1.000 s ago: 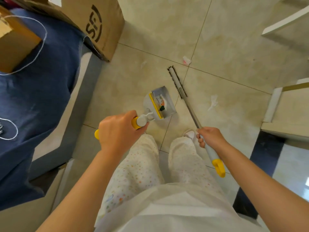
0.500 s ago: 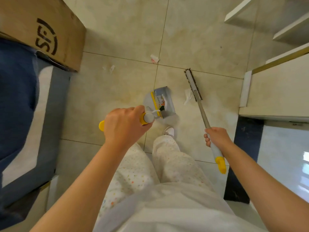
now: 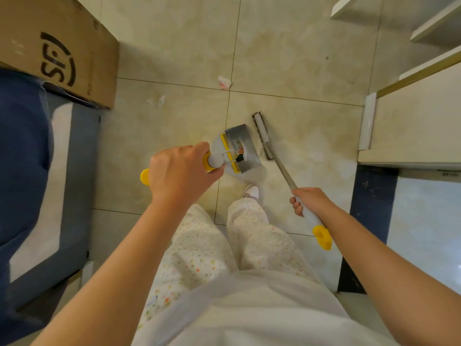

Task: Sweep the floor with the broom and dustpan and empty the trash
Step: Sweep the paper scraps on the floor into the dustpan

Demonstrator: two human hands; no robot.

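A beige tiled floor (image 3: 299, 46) fills the view; a printed cardboard box (image 3: 57, 46) and blue fabric (image 3: 22, 158) lie left, a white cabinet (image 3: 419, 113) and a dark strip (image 3: 369, 221) right.

The dustpan (image 3: 239, 146) sits just above the middle of the frame, a grey pan with a yellow comb edge and small white, orange and black bits inside, its white-and-yellow handle gripped by the left hand (image 3: 179, 171). Just right of it lies the broom (image 3: 282, 168), dark bristles on the tiles and metal shaft slanting down-right to a yellow-tipped grip held by the right hand (image 3: 311, 201). Two paper scraps lie on the floor higher up: one pink-edged (image 3: 224, 81), one white (image 3: 161, 101).
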